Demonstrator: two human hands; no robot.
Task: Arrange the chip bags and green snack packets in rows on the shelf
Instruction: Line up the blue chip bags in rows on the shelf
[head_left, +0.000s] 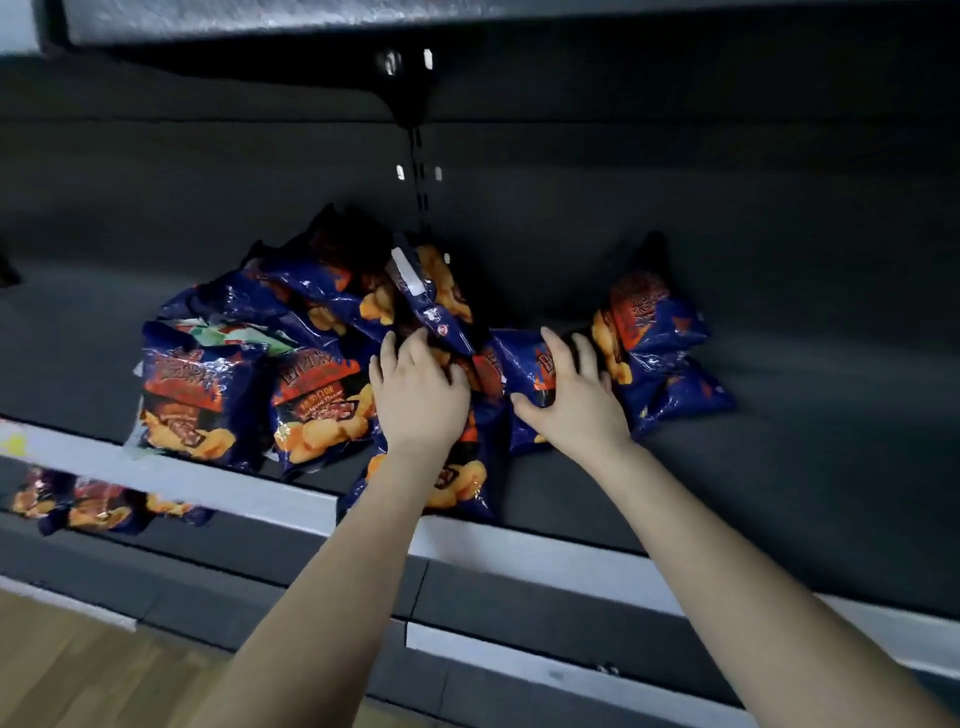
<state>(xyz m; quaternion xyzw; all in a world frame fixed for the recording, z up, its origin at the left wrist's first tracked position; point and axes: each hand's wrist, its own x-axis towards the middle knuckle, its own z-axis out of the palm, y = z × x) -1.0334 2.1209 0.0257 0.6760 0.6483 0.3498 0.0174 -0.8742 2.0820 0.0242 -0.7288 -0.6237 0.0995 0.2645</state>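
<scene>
Hidden or unclear: The fingertips of the left hand (415, 395) were buried among the bags, so what they touched underneath could not be made out. Print on the bags was blurred and mostly unreadable. Only a sliver of a green packet (234, 332) showed, well to the left of the left hand, the rest covered by blue bags.
Cut off: More bags on the lower shelf (93, 504) sat below and far left of the left forearm, partly blocked by the white shelf edge (545, 556).
Left hand: Palm down, fingers spread and loosely curled, pressing on the pile of chip bags (311, 332); whether it gripped anything could not be told.
Right hand: The right hand (571, 400) lay spread and open, palm down, on a flat chip bag (524, 374), thumb at the bag's near edge, not closed around it.
Bag beyond the right hand: One puffy bag (660, 353) stood just to the right of the right hand's fingers, touching the flat bag.
Look of the bags: Glossy dark blue, crinkled, with red-orange panels and pictures of golden snacks.
Where the bags were: Jumbled on the dark shelf (805, 415), most left of and around the left hand, none in rows.
</scene>
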